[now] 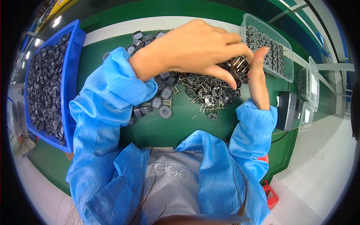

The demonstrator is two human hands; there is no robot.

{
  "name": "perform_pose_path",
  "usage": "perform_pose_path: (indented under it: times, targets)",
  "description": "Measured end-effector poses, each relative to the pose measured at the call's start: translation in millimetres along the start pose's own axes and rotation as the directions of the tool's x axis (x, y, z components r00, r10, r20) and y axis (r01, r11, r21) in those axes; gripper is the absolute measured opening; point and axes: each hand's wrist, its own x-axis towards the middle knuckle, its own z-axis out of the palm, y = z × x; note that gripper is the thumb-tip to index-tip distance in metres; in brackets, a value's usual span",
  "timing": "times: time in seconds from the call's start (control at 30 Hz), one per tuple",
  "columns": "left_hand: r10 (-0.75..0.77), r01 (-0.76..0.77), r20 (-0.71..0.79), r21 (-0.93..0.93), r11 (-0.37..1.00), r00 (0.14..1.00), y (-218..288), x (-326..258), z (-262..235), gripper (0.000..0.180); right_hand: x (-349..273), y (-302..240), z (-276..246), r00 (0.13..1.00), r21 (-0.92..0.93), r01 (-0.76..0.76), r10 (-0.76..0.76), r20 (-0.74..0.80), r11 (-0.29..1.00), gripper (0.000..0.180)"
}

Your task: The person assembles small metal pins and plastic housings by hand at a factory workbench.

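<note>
My left hand (198,48) reaches across the table to the right, thumb pointing down and fingers bent. It meets my right hand (258,77), whose thumb points up while its other fingers are mostly hidden. Between the two hands is a cluster of small black parts with metal pins (240,66), gripped from both sides. Just below them lies a heap of similar black pinned parts (213,92) on the green tabletop. Left of this heap, partly under my left forearm, are several round grey caps (165,111), some with pins showing beside them.
A blue bin (75,56) full of dark round caps stands at the left. At the back right, a clear plastic box (288,75) holds rows of pinned parts. Right of my arm are a black device (287,110) and more clear containers (313,82). A red object (270,195) sits below.
</note>
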Motion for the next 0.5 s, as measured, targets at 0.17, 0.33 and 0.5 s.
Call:
perform_pose_path:
  times: [0.17, 0.33, 0.5]
  targets:
    - [-0.066, 0.066, -0.014, 0.006, 0.998, 0.998, 2.8, -0.3, 8.6, 0.037, 3.4, 4.1, -8.1, 0.999, 0.037, 0.038, -0.039, 0.025, 0.999, 0.081]
    - [-0.118, 0.116, -0.126, -0.020, 0.993, 0.985, -1.2, 0.9, 10.4, 0.032, 4.2, 4.1, 5.8, 0.976, 0.172, 0.195, -0.175, -0.127, 0.966, 0.068]
    - [-0.349, 0.346, 0.019, -0.201, 0.917, 0.937, -1.0, 0.1, 6.9, 0.030, 9.5, 9.3, 7.8, 0.935, 0.079, 0.214, -0.181, -0.306, 0.974, 0.036]
